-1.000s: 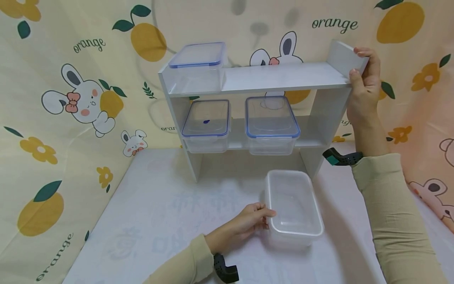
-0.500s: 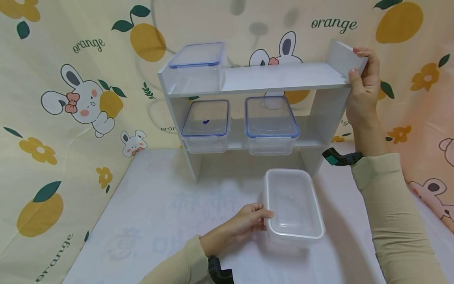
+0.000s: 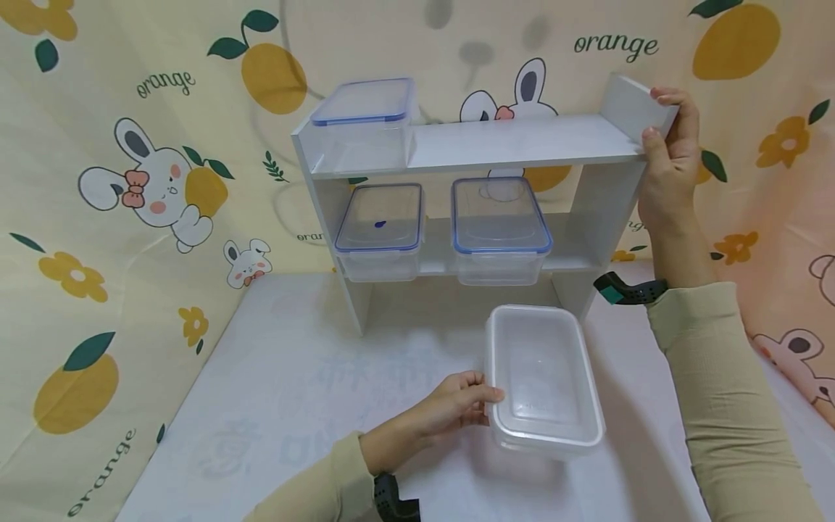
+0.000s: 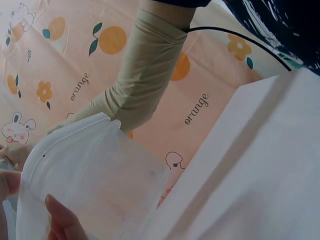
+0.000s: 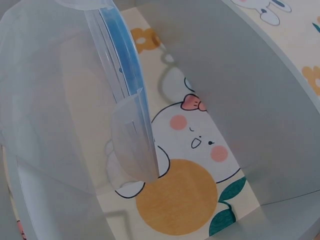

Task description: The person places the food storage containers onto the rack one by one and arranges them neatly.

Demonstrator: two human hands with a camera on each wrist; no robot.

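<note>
My left hand (image 3: 450,413) pinches the left rim of a clear plastic food container (image 3: 548,377) with a whitish top, thumb above and fingers below. The container hangs over the table in front of the shelf. In the left wrist view, the thumb and a fingertip show at the edge of the container (image 4: 110,175). My right hand (image 3: 675,163) grips the raised right end panel of a white two-tier shelf (image 3: 509,138); this hand is out of sight in the right wrist view.
Two blue-rimmed containers, one on the left (image 3: 378,225) and one on the right (image 3: 501,225), stand on the middle tier, jutting over its front edge. Another blue-rimmed container (image 3: 365,123) sits at the top tier's left end. A patterned cloth (image 3: 163,304) hangs behind the white table (image 3: 261,435).
The container in my left hand has risen a little and appears slightly larger, its near right corner shifting right. The left wrist has moved slightly left; my right hand keeps its hold on the shelf.
</note>
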